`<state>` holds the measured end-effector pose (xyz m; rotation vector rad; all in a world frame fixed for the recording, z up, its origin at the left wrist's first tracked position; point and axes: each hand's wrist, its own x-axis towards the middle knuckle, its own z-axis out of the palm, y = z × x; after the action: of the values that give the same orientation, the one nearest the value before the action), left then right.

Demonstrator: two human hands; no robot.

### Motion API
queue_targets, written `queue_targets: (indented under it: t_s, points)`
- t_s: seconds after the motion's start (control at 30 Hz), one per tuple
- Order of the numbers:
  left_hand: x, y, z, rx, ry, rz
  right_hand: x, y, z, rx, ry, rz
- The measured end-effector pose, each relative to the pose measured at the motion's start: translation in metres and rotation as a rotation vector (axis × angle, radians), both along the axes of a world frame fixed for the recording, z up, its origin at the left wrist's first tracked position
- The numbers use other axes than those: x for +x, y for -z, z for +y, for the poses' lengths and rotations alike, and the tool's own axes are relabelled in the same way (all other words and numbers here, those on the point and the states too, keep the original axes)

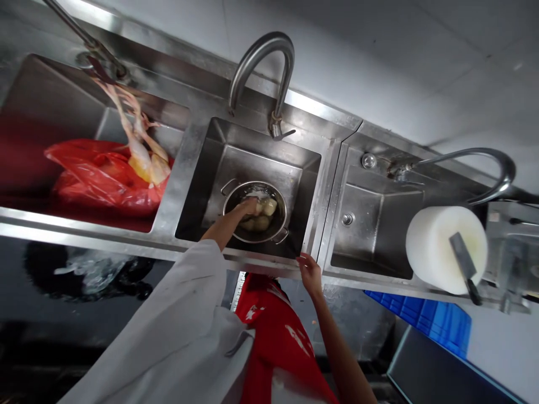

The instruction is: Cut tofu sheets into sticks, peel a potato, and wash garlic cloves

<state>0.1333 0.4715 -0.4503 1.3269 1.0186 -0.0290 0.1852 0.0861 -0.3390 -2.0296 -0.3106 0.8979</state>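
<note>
A steel two-handled pot [281, 231] stands in the middle sink [219, 185] under a curved faucet [269, 50]. It holds water and several pale yellowish lumps of food [266, 209]. My left hand [248, 209], at the end of a white sleeve, reaches into the pot with its fingers curled among the lumps, their tips hidden. My right hand [309, 270] rests on the front rim of the sink, fingers lying over the edge, holding nothing. A red apron [278, 331] hangs below me.
The left sink holds a red plastic bag [96, 177] and a plucked chicken [141, 148] dangling from a metal hook. Right of the right sink [374, 224], a cleaver [465, 266] lies on a white round chopping block [433, 241]. A blue crate [425, 314] sits below.
</note>
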Motion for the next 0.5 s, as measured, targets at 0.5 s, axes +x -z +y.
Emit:
queue_targets:
  t_s: [0.5]
  points:
    - [-0.075, -0.091, -0.041, -0.388, -0.430, -0.605, 0.035, -0.014, 0.215, 0.301, -0.218, 0.383]
